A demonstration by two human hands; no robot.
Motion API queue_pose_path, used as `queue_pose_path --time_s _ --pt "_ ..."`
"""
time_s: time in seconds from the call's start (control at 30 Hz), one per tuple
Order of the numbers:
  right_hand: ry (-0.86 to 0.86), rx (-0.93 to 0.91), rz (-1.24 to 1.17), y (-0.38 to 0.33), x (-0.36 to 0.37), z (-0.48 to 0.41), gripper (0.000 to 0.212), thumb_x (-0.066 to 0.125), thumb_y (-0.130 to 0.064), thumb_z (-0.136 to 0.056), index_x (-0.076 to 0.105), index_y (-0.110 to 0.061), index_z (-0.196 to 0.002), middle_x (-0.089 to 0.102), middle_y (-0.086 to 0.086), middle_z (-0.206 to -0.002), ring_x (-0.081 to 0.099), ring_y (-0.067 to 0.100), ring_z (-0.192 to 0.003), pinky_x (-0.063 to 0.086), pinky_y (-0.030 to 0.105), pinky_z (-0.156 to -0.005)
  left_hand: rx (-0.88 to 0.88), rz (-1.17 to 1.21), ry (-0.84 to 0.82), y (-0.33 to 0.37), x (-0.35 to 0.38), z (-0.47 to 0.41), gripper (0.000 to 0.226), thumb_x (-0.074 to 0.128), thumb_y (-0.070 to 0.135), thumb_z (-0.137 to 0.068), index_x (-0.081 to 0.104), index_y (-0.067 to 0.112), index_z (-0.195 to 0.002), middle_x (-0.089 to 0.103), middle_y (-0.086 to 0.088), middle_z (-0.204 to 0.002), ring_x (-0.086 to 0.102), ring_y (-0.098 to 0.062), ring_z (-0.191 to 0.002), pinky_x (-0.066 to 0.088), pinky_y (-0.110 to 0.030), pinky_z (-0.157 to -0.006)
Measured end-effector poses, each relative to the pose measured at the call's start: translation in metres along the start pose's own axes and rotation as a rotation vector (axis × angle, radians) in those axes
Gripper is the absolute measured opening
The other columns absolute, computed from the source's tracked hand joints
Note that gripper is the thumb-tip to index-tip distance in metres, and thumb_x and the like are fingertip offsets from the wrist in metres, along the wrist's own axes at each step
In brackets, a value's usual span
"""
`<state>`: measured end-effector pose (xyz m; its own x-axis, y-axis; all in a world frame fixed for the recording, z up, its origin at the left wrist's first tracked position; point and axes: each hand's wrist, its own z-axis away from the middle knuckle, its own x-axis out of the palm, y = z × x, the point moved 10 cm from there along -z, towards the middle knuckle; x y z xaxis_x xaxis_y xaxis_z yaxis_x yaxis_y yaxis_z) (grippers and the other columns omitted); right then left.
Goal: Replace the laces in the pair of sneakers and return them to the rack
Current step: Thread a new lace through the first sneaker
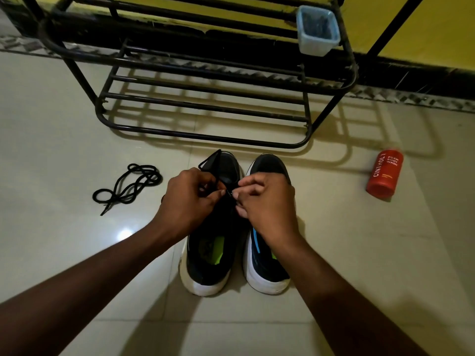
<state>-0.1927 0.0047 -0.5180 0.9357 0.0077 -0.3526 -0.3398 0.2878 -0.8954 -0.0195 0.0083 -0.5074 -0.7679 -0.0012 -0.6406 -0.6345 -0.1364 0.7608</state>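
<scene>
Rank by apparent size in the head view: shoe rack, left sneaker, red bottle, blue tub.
1. shoe rack
2. left sneaker
3. red bottle and blue tub look about alike; the tub is farther off, so unranked.

Under me is a pale, glossy tile floor (pixel 64 124) with a bright glare (pixel 125 233) to my left. Ahead rises a yellow wall (pixel 437 27) with black skirting (pixel 411 77). A black metal rack (pixel 205 136) stands before it, casting barred shadows (pixel 359 140).
</scene>
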Motion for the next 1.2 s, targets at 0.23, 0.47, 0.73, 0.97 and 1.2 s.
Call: queue_pose_path --time_s 0.23,0.47,0.73,0.97,1.2 --pt "0.045 -0.288 0.391 -0.047 -0.003 -0.010 0.017 0.074 -0.004 -0.083 0.073 -0.021 -0.080 0.069 -0.009 -0.065 0.069 0.000 -0.065 0.059 0.017 -0.062 -0.064 0.054 -0.009 -0.008 0.001 0.000 0.012 0.082 0.023 -0.083 0.074 0.020 -0.091 0.067 0.012 -0.077 0.062 0.006 -0.069 0.043 -0.003 -0.057" --pt "0.013 -0.068 -0.431 -0.051 -0.039 -0.022 0.017 0.053 0.004 -0.099 0.063 -0.010 -0.101 0.058 0.003 -0.084 0.064 0.017 -0.063 0.056 0.030 -0.055 -0.146 0.121 0.058 -0.016 -0.003 0.006 0.056 0.086 0.027 -0.078 0.054 0.021 -0.122 0.062 0.005 -0.101 0.063 0.002 -0.068 0.047 -0.009 -0.055" --pt "-0.448 -0.401 1.300 -0.056 0.001 -0.004 0.026 0.073 -0.034 -0.089 0.071 -0.017 -0.109 0.059 0.005 -0.104 0.063 0.027 -0.094 0.045 0.033 -0.067 -0.028 -0.136 -0.085 0.000 0.004 0.000 0.066 0.077 0.029 -0.087 0.047 0.036 -0.146 0.035 -0.010 -0.141 0.063 -0.031 -0.111 0.055 -0.040 -0.099" --pt "-0.060 -0.233 -0.330 -0.068 -0.047 -0.014 0.036 0.051 -0.015 -0.102 0.062 -0.016 -0.067 0.066 0.009 -0.082 0.065 0.030 -0.082 0.053 0.041 -0.083 -0.014 -0.184 -0.141 0.002 0.009 -0.002 0.056 0.075 0.030 -0.089 0.055 0.034 -0.141 0.038 -0.009 -0.139 0.058 -0.030 -0.118 0.051 -0.036 -0.102" --pt "-0.276 -0.418 0.730 -0.068 -0.033 -0.006 0.026 0.072 -0.038 -0.088 0.056 -0.024 -0.102 0.061 -0.004 -0.080 0.059 0.014 -0.069 0.052 0.031 -0.060 0.016 -0.198 -0.106 0.001 0.009 -0.004 0.057 0.077 0.029 -0.087 0.055 0.033 -0.140 0.044 -0.010 -0.134 0.054 -0.029 -0.120 0.049 -0.034 -0.099"
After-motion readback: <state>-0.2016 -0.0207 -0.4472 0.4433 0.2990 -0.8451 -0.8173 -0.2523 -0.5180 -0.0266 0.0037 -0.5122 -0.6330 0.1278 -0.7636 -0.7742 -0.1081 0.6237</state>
